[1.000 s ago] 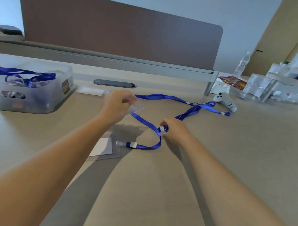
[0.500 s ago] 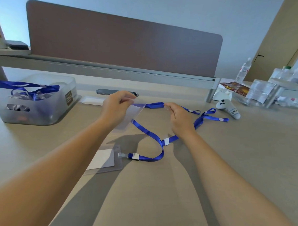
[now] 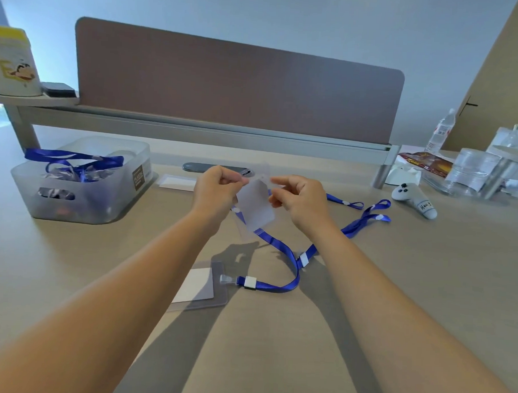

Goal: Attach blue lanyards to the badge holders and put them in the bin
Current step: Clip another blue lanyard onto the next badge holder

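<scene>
a moment ago my right hand [image 3: 299, 202] was down on the counter [image 3: 425, 292] working at the blue lanyard [image 3: 282, 248]; now it has come up to meet my left hand [image 3: 216, 194] in the middle of the frame, and both are on the clear badge holder [image 3: 255, 208], lifted off the counter. i take that to mean i am starting the clipping step for this holder, not yet finished with it.

my left fingers [image 3: 237, 180] are curled and pinch the holder's top left corner. my right fingers [image 3: 277, 182] are curled at its top right edge, pinching there or at the small clip; i cannot tell which, the clip is too small to make out. the lanyard trails from behind the holder down to the counter and off toward the right of the frame.

below my hands, lower centre, a second badge holder [image 3: 203, 286] lies flat with a lanyard end [image 3: 249, 282] already clipped on. the bin [image 3: 83, 182] sits at the left of the frame, with finished lanyards heaped inside.
</scene>
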Demonstrator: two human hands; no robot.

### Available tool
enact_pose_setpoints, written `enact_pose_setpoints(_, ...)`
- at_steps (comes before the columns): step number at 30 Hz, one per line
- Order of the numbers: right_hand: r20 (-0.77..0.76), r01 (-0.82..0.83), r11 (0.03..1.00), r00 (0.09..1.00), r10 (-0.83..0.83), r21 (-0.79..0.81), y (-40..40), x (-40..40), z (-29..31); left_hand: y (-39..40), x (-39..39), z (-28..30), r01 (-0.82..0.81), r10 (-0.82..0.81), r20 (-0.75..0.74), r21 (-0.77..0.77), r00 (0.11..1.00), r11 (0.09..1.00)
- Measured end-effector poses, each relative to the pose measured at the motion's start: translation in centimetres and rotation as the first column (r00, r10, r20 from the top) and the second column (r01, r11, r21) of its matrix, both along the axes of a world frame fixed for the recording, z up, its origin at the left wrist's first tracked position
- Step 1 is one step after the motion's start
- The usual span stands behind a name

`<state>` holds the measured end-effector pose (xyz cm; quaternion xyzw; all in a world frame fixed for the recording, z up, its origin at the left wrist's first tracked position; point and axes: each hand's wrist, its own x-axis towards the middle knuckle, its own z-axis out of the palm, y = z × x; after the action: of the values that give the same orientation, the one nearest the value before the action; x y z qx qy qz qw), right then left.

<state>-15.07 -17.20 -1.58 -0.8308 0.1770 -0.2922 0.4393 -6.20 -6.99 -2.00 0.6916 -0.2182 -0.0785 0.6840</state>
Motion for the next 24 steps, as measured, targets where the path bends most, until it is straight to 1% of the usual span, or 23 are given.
enact_pose_setpoints(3, -0.004, -0.013, 0.994, 1.0, 0.013, 0.109, 0.4, 0.6, 0.1, 0.1, -0.1, -0.1, -0.014, 0.011, 0.073, 0.041, 0.997, 0.999)
enact_pose_setpoints(6, -0.019, -0.044, 0.983, 0.999, 0.048, 0.179, 0.8, 0.8, 0.3, 0.1, -0.3, 0.0, -0.042, 0.033, 0.129, 0.065, 0.991, 0.997)
enact_pose_setpoints(9, -0.018, -0.053, 0.976, 0.998, 0.058, 0.21, 1.0, 0.9, 0.5, 0.2, -0.3, -0.1, -0.046, 0.034, 0.165, 0.068, 0.986, 0.997)
enact_pose_setpoints(16, -0.045, -0.008, 0.96, 0.999, 0.022, 0.281, 1.5, 1.0, 0.9, 0.5, 0.0, -0.4, -0.091, 0.069, 0.257, 0.077, 0.964, 0.993)
enact_pose_setpoints(21, -0.054, -0.022, 0.935, 0.998, 0.044, 0.355, 1.7, 1.0, 1.3, 0.7, -0.1, -0.5, -0.133, 0.08, 0.361, 0.126, 0.929, 0.983)
enact_pose_setpoints(24, -0.079, -0.025, 0.939, 0.995, 0.055, 0.344, 2.0, 0.9, 1.5, 0.8, 0.1, -0.3, -0.151, 0.105, 0.35, 0.107, 0.931, 0.983)
